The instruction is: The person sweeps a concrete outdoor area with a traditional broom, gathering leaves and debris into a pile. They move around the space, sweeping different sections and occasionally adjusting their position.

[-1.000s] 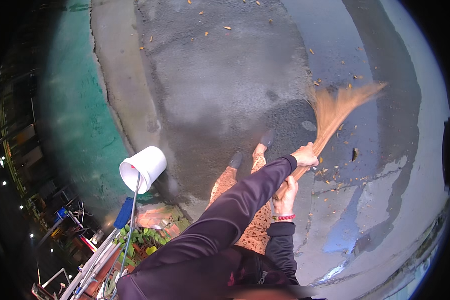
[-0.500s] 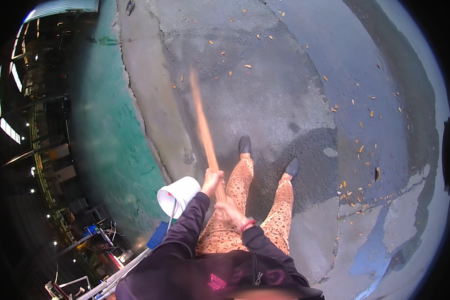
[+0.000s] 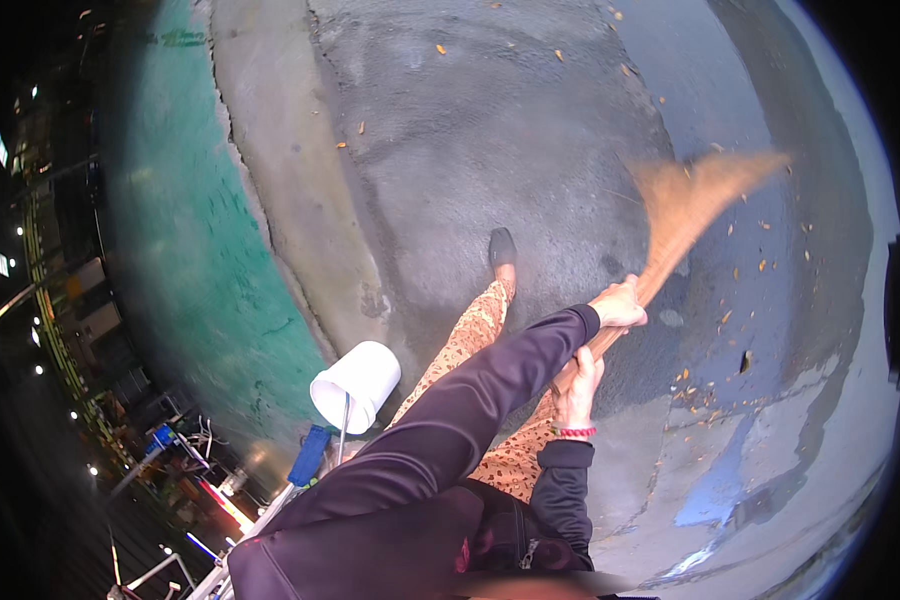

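Observation:
A light-brown straw broom [image 3: 675, 225] slants up to the right across my front, its bristle end fanned out and smeared by motion over the grey pavement [image 3: 490, 150]. My left hand [image 3: 620, 303] is wrapped round the broom just below the bristles, my left arm stretched across my body. Lower down, my right hand [image 3: 577, 388], with a red bracelet at the wrist, grips the handle. Fallen yellow leaves [image 3: 727, 315] lie scattered on the ground to the right, some of them near the bristles.
To my left is a white bucket [image 3: 365, 375] with a thin rod at its mouth, beside a blue pad [image 3: 311, 455] on a pale rail. Green floor [image 3: 200, 230] runs along the left, bordered by a cracked edge. Metal frames and clutter fill the dark lower left.
The broom has swung from upper left to upper right, both hands moving right with it. My left arm now crosses my body, hiding one foot. Fewer leaves show on the middle pavement.

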The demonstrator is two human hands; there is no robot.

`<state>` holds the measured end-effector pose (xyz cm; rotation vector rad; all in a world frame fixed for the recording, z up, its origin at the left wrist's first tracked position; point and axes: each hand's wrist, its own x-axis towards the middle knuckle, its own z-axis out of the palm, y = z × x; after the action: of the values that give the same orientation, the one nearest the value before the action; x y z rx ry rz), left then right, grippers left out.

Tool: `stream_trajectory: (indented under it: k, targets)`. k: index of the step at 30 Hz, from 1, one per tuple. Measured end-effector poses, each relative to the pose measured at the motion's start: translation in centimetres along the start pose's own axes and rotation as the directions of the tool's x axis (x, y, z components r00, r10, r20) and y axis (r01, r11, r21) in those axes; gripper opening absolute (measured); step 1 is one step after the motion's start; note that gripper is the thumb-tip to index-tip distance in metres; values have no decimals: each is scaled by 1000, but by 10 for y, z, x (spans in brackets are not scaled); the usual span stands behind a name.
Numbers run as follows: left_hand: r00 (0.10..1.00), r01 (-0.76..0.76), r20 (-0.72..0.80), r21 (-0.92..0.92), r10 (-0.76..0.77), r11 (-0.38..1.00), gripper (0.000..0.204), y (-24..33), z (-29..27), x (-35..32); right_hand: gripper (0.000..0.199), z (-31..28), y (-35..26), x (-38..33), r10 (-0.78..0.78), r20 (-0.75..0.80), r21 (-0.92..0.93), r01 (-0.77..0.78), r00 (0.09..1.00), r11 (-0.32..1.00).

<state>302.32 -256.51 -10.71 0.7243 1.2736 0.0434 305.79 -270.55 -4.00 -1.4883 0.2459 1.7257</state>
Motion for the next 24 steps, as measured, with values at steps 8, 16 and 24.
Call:
stream_trajectory:
  k: [8,16,24]
  targets:
    - [961,-161,-273,-414,47,896,72,-66,-151,-142,38,122,99,-53,160,274,-435,-26,948,900]
    - [492,-291,-644,-755,-585,587,13,-276,-318,-245,24,269,211,-5,905,184,-819,-449,384,357]
    - [537,-87,-687,-622,-489,778,59,-191,-356,-114,23,306,143,54,727,136,-472,-601,673,645]
